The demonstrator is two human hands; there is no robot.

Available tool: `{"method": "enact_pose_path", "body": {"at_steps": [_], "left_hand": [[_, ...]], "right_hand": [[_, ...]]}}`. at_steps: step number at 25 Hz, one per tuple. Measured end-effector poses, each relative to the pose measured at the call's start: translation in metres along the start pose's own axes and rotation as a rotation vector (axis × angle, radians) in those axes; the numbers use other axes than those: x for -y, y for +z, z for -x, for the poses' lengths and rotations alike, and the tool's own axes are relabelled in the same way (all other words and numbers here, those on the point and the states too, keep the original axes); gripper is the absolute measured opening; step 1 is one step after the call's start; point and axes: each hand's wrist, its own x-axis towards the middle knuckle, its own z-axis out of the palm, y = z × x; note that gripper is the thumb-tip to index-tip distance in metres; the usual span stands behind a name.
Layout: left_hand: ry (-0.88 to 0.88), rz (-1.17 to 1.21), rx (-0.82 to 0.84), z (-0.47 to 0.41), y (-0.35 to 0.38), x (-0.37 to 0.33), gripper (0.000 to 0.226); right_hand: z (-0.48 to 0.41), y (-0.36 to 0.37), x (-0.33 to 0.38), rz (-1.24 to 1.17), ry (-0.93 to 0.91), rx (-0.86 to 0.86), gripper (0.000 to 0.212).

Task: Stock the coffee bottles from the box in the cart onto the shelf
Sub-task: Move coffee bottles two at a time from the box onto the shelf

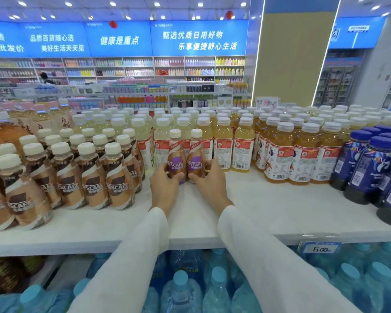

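Two coffee bottles with cream caps and purple-brown labels stand upright side by side on the white shelf point(246, 199), in front of the yellow juice bottles. My left hand point(165, 188) grips the left coffee bottle point(176, 154) at its base. My right hand point(210, 184) grips the right coffee bottle point(195, 152) the same way. Several brown-labelled coffee bottles point(92, 172) stand in rows just left of them. The cart and its box are out of view.
Amber tea bottles point(303, 154) stand to the right, and dark blue bottles point(375, 168) fill the far right end. Water bottles point(212, 290) pack the lower shelf under a price tag point(321, 248). Bare shelf surface lies around my wrists and to the right.
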Motion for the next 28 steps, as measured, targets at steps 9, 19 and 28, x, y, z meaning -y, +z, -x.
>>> {"method": "enact_pose_path", "body": {"at_steps": [9, 19, 28], "left_hand": [[-0.033, 0.004, -0.018, -0.003, 0.0, 0.002, 0.055], [-0.03, -0.002, -0.025, -0.005, 0.001, 0.004, 0.058], [-0.041, -0.109, 0.078, 0.034, -0.02, -0.01, 0.062]], "right_hand": [[-0.004, 0.002, -0.005, -0.039, -0.003, 0.026, 0.054], [-0.005, 0.002, -0.005, -0.066, 0.007, 0.048, 0.056], [0.038, -0.036, 0.021, -0.034, 0.051, 0.147, 0.059]]}}
